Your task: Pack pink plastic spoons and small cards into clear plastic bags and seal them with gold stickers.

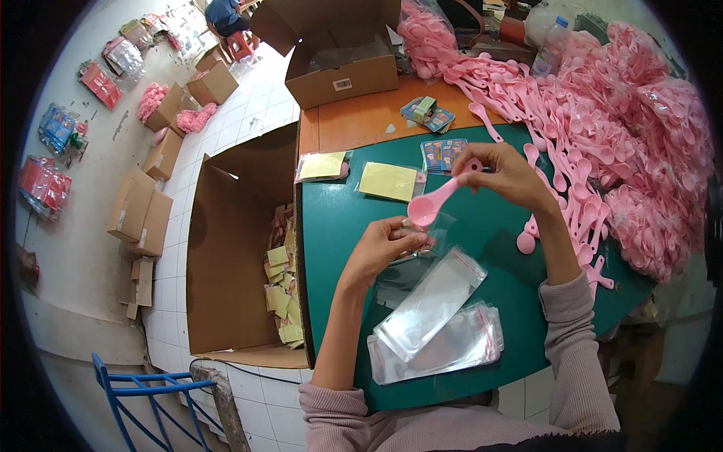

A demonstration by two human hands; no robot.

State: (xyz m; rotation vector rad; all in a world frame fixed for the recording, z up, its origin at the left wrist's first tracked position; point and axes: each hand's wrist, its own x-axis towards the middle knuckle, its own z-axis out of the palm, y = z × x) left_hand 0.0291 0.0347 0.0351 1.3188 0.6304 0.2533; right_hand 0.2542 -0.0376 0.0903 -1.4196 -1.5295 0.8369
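My right hand (501, 173) pinches a pink measuring spoon (433, 207) by its handle end, bowl tilted down to the left. Just below the bowl, my left hand (388, 247) is closed on a clear plastic bag (440, 230), which shows something pink inside or behind it; the exact contents are hard to make out. Under my hands lie stacked clear plastic bags (433, 301) on the green table top (339, 279). Behind my hands are a packet with a yellow card (388, 181), a second yellow-card packet (322, 166) and blue printed cards (443, 154).
Loose pink spoons (580, 188) and bulging bags of them (663, 158) cover the right side. An open carton (241, 279) with yellow-card packets stands left of the table, another carton (343, 75) at the back. A blue metal frame (151, 384) is lower left; a person (224, 15) sits far off.
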